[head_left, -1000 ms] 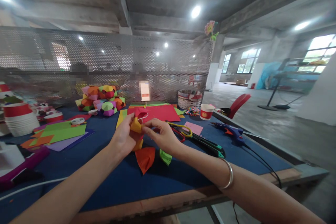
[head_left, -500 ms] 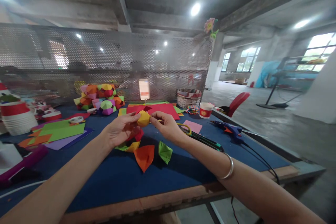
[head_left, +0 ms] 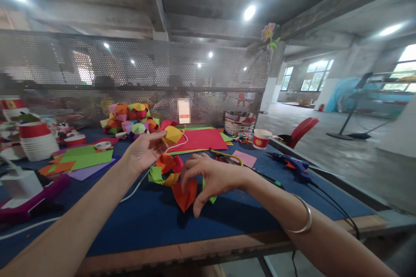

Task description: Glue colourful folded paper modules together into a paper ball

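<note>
My left hand (head_left: 143,151) is raised above the blue table mat (head_left: 146,225) and pinches a yellow folded paper piece (head_left: 172,135) strung on a white cord (head_left: 177,143). More folded pieces, orange, red and green (head_left: 165,169), hang on the cord below it. My right hand (head_left: 208,177) reaches down with fingers spread over an orange folded paper piece (head_left: 183,197) and a green one (head_left: 212,198) lying on the mat. It holds nothing.
Yellow-handled scissors (head_left: 227,156), a blue glue gun (head_left: 292,165) with its cable, a red paper cup (head_left: 261,138), a small basket (head_left: 238,122), red and green paper sheets (head_left: 204,139), a pile of paper balls (head_left: 130,119) and stacked cups (head_left: 35,140) lie on the table. A mesh screen (head_left: 136,78) stands behind.
My right hand let go of the yellow piece and dropped to the loose pieces on the mat. My left hand lifted the string of pieces up and left.
</note>
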Demonstrator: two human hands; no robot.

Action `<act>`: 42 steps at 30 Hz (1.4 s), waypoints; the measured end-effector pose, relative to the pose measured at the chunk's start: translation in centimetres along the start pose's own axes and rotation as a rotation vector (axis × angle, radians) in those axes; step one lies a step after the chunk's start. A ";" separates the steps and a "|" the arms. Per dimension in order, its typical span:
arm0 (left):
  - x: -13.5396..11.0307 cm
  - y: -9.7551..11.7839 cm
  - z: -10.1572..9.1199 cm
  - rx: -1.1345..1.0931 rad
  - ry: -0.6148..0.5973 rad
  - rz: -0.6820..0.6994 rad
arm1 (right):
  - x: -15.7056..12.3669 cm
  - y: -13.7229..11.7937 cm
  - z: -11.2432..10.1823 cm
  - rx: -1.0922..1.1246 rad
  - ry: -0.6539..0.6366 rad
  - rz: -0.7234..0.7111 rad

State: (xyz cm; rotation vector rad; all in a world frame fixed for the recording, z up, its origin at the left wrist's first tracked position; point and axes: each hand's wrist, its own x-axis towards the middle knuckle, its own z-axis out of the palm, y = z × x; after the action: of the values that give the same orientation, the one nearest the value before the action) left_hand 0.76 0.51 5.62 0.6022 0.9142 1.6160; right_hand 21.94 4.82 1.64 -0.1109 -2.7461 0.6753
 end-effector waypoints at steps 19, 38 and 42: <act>-0.9 -0.8 0.6 0.160 -0.050 -0.056 | 0.2 4.1 -1.4 0.697 0.443 0.242; -0.8 -0.6 0.4 0.154 -0.052 0.043 | 0.6 4.2 -1.1 0.783 0.459 0.313; -0.9 -0.6 0.4 0.174 -0.104 0.048 | 0.5 4.1 -1.2 0.776 0.499 0.328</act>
State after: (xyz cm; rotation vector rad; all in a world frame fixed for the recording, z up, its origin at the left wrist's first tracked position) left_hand 1.60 -0.25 5.41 0.8263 0.9754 1.5422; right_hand 21.87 9.08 0.89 -0.4772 -1.8576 1.5075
